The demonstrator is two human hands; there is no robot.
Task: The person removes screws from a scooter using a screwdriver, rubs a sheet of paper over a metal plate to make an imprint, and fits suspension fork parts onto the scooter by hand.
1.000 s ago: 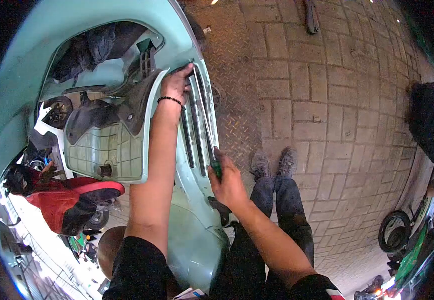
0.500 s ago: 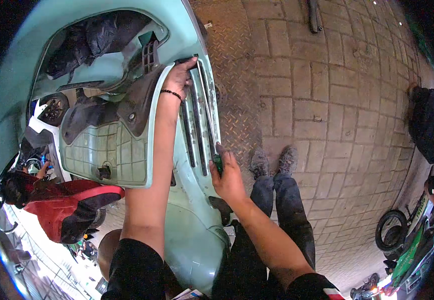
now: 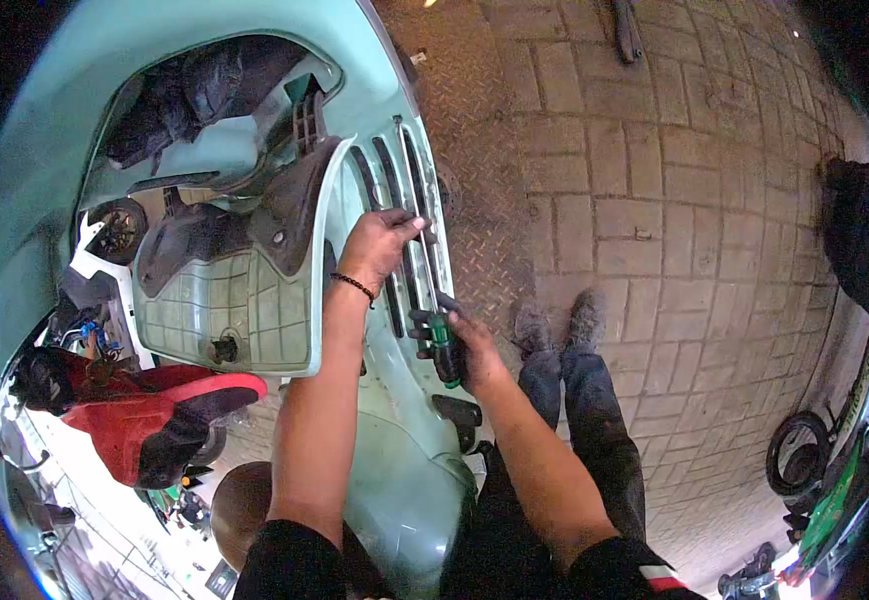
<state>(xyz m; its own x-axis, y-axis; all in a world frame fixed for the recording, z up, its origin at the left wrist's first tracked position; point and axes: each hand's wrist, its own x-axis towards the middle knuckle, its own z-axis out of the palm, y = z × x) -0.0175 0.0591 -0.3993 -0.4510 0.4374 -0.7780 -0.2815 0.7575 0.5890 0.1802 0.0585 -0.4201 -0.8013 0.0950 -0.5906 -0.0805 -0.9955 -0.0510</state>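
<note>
My right hand (image 3: 469,345) is wrapped around the green and black handle of a long screwdriver (image 3: 441,340). Its thin shaft runs up along the slotted floorboard (image 3: 364,320) of a mint-green scooter, and the tip lies near the far end of the slots. My left hand (image 3: 379,245), with a beaded bracelet at the wrist, has its fingers pinched at the middle of the shaft. Dark strips line the floorboard slots. Beside my left forearm is a mint-edged panel (image 3: 194,325) with a ribbed underside and dark patches.
A black bag (image 3: 204,85) sits in the scooter's front opening. Rusty tread plate (image 3: 474,190) and paving bricks (image 3: 644,190) lie to the right, with my shoes on them. A red and black seat-like part (image 3: 154,410) is at left; a green motorcycle (image 3: 834,500) stands at far right.
My left hand has come back from the far end of the slots to the middle of the screwdriver shaft. More of the handle shows in my right hand, and the view has shifted slightly.
</note>
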